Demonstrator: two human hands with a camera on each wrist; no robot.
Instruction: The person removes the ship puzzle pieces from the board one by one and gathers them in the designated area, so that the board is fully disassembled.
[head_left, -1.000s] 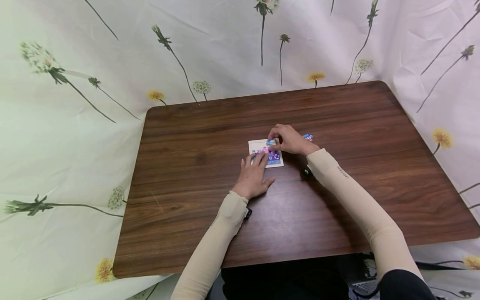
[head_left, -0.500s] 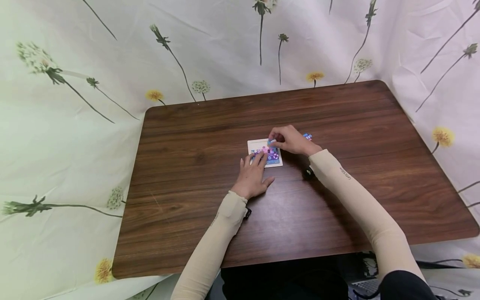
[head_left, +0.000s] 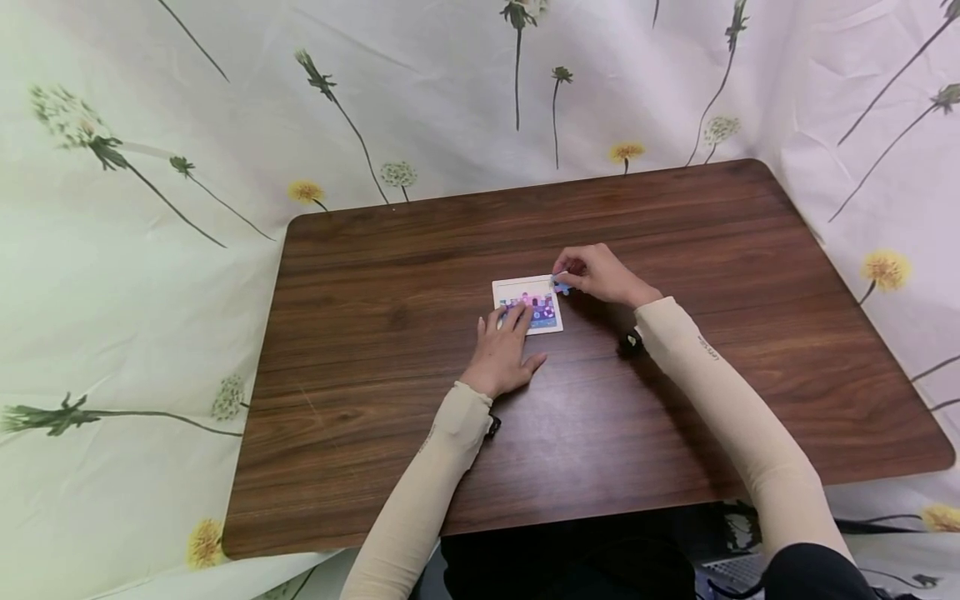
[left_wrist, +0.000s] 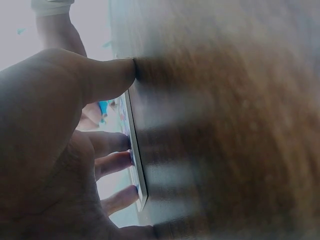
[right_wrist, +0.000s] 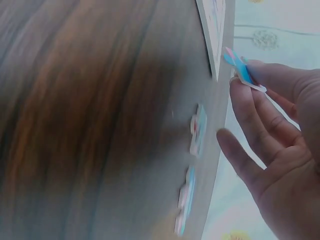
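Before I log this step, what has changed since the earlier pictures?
The right hand moved right, from over the puzzle board to its far right-hand corner, still pinching a puzzle piece. Nothing was visibly let go. The left hand stayed put, fingers on the board.

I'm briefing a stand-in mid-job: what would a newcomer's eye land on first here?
First, the bright puzzle board near the middle of the dark table, with the left grip resting on its near side. Next, the blue-and-pink piece pinched in the right grip, by the board's far right corner. The right wrist view shows loose pieces on the table.
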